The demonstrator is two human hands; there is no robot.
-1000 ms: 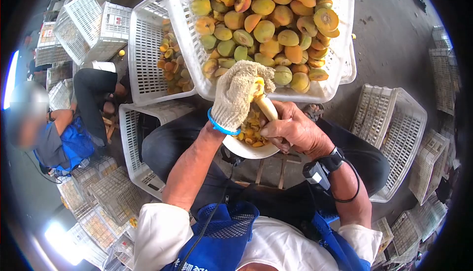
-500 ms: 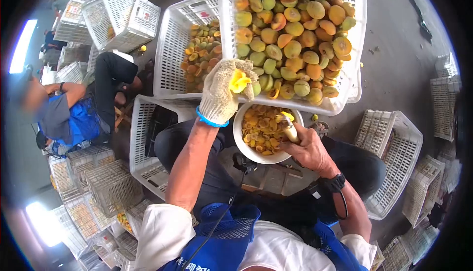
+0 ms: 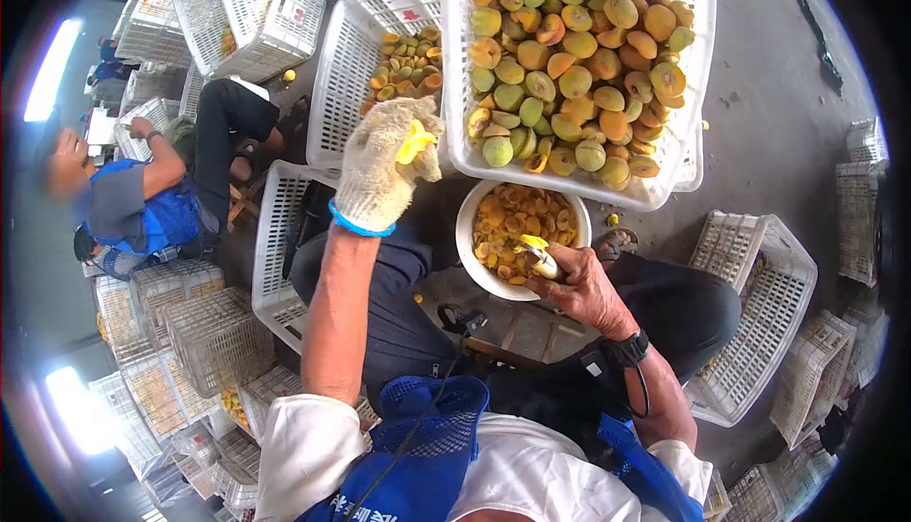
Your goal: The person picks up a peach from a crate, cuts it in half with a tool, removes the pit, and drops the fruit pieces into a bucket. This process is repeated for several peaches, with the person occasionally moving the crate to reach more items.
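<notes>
My left hand [image 3: 387, 166], in a knitted glove with a blue cuff, is closed around a yellow piece of fruit [image 3: 415, 143]. It is raised beside the crate of halved fruit [image 3: 465, 104], over the corner of a second crate [image 3: 327, 95]. My bare right hand [image 3: 590, 292] grips a short hand tool [image 3: 543, 261] with a pale handle; its working end is too small to make out and has yellow fruit on it. That tool is above the rim of a white bowl [image 3: 467, 251] containing yellow-orange fruit pieces [image 3: 531, 216].
An open white crate [image 3: 759, 332] stands at my right, another [image 3: 275, 266] by my left knee. A seated person in a blue vest [image 3: 157, 199] is at the left. Stacked crates [image 3: 218, 332] line that side. A cable hangs down my front.
My left hand has moved left with the yellow fruit, away from the bowl. My right hand has lowered the tool slightly to the left. The seated person has raised an arm.
</notes>
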